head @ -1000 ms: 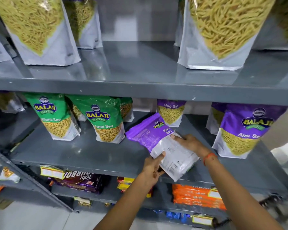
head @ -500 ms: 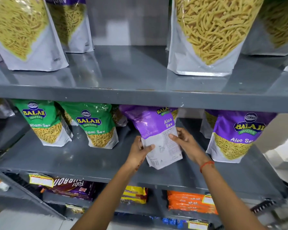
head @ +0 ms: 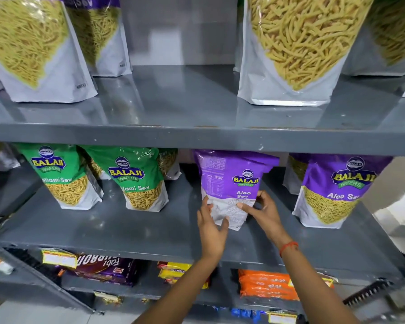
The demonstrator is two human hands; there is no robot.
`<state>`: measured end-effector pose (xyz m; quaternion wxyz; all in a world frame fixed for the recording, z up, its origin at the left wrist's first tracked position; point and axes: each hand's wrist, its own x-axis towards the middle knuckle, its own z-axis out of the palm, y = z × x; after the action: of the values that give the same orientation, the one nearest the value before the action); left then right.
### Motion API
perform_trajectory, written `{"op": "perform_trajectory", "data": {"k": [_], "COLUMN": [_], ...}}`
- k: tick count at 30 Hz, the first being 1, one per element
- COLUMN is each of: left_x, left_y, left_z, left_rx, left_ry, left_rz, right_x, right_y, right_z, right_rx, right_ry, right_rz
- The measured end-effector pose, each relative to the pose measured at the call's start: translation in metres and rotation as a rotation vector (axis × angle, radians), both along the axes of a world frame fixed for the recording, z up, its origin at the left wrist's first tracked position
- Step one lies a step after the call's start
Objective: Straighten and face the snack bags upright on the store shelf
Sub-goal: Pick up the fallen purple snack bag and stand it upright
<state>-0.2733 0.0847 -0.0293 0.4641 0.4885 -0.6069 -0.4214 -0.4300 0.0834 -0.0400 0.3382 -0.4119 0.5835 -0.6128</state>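
Note:
A purple Aloo Sev bag (head: 232, 181) stands nearly upright in the middle of the grey middle shelf (head: 131, 230), its back label side turned toward me. My left hand (head: 209, 226) grips its lower left corner. My right hand (head: 262, 212) holds its lower right side, thumb across the white panel. Another purple Aloo Sev bag (head: 337, 190) stands upright to the right, front out. Two green Ratlami Sev bags (head: 63, 176) (head: 138, 181) stand upright to the left, with more bags partly hidden behind them.
Large clear-window sev pouches (head: 297, 47) (head: 33, 47) stand on the upper shelf (head: 185, 134), with a gap between them. Biscuit and orange snack packs (head: 267, 286) lie on the lower shelf. A side rack (head: 0, 260) juts out at lower left.
The purple bag went from lying tilted on the shelf to standing nearly upright further back. Both hands moved up and inward with it, staying on its lower part.

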Motion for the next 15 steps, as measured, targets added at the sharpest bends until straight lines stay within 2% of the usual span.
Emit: {"op": "perform_trajectory", "data": {"k": [3, 5, 8, 12, 15], "left_x": [-0.004, -0.008, -0.01, 0.0, 0.004], "left_y": [0.0, 0.0, -0.005, -0.021, -0.028], "left_z": [0.003, 0.003, 0.003, 0.002, 0.002], "left_rx": [0.054, 0.022, 0.026, 0.132, 0.173], "left_ry": [0.006, -0.088, -0.204, -0.055, 0.074], "left_rz": [-0.097, -0.082, -0.094, -0.342, -0.336], "right_x": [0.007, 0.014, 0.029, 0.049, 0.055], "right_y": [0.01, 0.019, 0.033, 0.043, 0.044], "right_z": [0.002, 0.006, 0.002, -0.011, -0.013], "right_rx": [-0.049, -0.108, -0.158, -0.148, -0.163], "right_ry": [0.061, 0.078, -0.038, -0.14, -0.213], "right_rz": [-0.073, -0.069, -0.057, -0.189, -0.237]}}
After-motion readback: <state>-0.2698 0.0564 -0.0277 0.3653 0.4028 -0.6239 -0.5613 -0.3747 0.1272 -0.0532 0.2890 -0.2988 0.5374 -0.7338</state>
